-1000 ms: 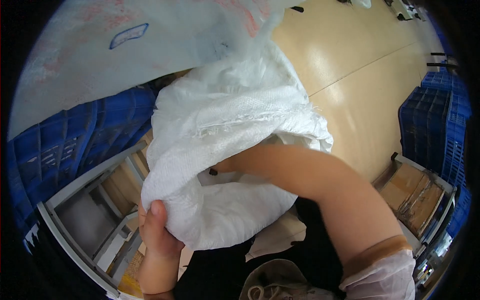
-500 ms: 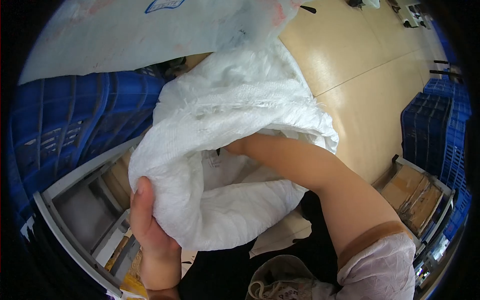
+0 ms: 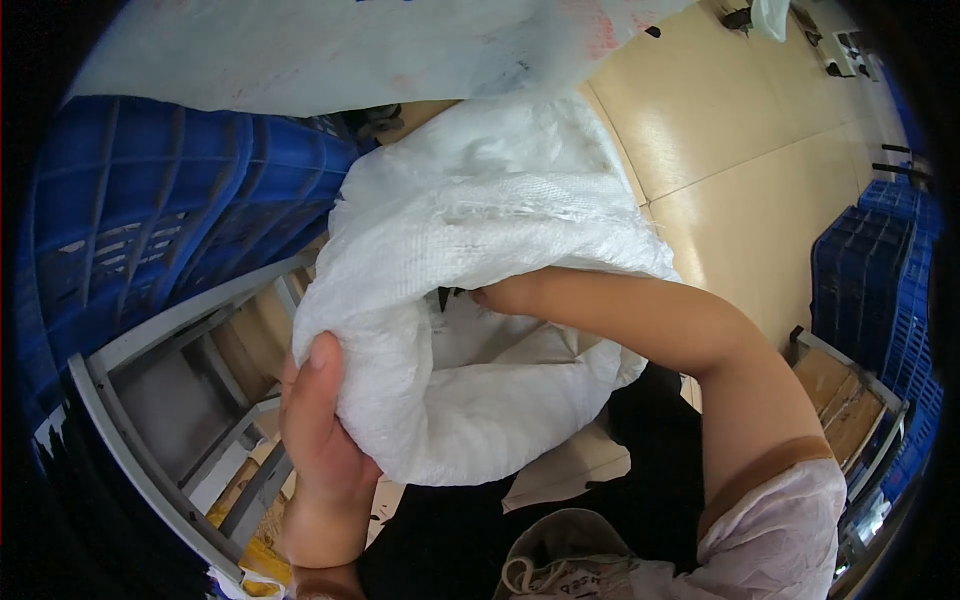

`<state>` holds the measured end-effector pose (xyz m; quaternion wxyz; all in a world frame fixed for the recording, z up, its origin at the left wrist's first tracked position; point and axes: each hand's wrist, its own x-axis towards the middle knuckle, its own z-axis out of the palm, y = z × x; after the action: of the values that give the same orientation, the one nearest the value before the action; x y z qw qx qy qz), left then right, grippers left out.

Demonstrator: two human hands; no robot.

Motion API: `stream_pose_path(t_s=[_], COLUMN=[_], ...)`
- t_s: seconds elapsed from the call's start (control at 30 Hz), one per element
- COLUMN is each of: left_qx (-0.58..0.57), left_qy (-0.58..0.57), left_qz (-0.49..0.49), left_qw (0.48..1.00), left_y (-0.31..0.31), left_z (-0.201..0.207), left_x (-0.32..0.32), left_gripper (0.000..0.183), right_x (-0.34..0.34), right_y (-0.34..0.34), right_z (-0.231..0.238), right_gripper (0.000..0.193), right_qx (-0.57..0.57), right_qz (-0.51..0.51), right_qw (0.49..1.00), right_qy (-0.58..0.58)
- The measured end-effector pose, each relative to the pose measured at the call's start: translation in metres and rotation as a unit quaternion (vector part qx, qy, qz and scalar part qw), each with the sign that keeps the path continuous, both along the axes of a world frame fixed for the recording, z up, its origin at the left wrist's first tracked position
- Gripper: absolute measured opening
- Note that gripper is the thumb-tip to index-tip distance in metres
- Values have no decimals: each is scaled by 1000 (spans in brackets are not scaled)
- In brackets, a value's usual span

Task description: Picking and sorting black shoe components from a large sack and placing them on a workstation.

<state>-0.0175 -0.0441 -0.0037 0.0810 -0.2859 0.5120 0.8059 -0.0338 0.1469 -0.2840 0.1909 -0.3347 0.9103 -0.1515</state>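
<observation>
A white woven sack (image 3: 480, 425) stands with its mouth gaping toward me, its rim rolled into a thick fold. At the left of that rim, my left hand (image 3: 325, 420) is closed on the fabric, thumb on the outer side. My right arm reaches over the right edge into the mouth. Only the wrist end of my right hand (image 3: 497, 294) shows; the fingers are hidden under the far fold. Close by it inside the sack, a small dark pointed thing (image 3: 444, 298) peeks out, too little visible to name. Pale lining shows deeper in.
Blue plastic crates (image 3: 200, 200) rise at the left above a grey metal frame (image 3: 190, 325). A whitish plastic sheet or bag (image 3: 350, 55) spans the top. More blue crates (image 3: 860, 270) and a cardboard box (image 3: 835, 395) stand at the right on a tan tiled floor (image 3: 720, 140).
The sack and my left hand sit slightly farther right and higher in view. My right elbow has shifted right, and a little more of the dark thing beside the wrist shows.
</observation>
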Motion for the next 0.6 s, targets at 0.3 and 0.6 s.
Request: stream_pose_path(t_s=[0.3, 0.6], left_qx=[21, 29], left_qy=[0, 15], left_qz=[16, -17], left_qw=[1000, 999], left_y=[-5, 8], left_z=[-5, -5], left_x=[6, -4], left_gripper=[53, 49], right_x=[11, 0], right_y=[-9, -97], right_z=[1, 32], right_gripper=[57, 65], right_qx=[-14, 21], right_qz=[-37, -88], right_qw=[998, 987], right_qy=[-40, -130])
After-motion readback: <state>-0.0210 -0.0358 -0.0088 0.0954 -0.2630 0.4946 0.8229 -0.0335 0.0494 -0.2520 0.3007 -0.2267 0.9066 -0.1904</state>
